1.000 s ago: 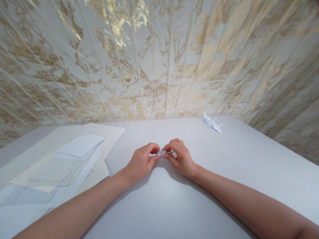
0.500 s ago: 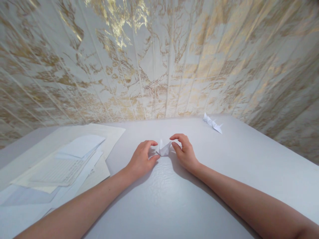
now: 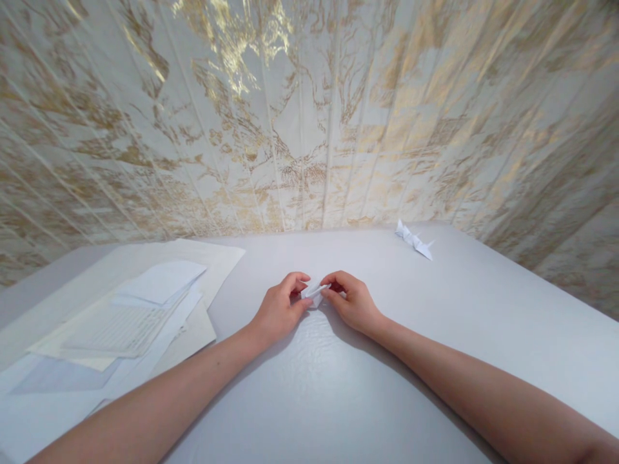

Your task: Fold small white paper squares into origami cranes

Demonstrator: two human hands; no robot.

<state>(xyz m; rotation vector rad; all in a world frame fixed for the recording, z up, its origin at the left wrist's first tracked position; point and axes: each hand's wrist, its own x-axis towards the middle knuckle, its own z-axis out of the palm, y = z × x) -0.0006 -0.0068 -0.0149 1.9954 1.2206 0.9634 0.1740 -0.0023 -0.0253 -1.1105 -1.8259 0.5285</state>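
Observation:
A small folded white paper piece (image 3: 315, 298) is at the middle of the white table, between both hands. My left hand (image 3: 284, 306) curves around its left side, with the thumb against its lower left edge. My right hand (image 3: 351, 300) pinches the paper's right side between thumb and fingers. The fingers hide part of the folds.
Loose paper sheets (image 3: 159, 283), some with printed lines, overlap on the left of the white table (image 3: 309, 399). Several small folded white paper shapes (image 3: 414, 240) lie at the back right. A gold-patterned curtain (image 3: 300, 129) hangs behind the table.
My right hand has moved left and closed on the paper's right side. The folded paper has tilted and shifted slightly left. My left hand has barely moved.

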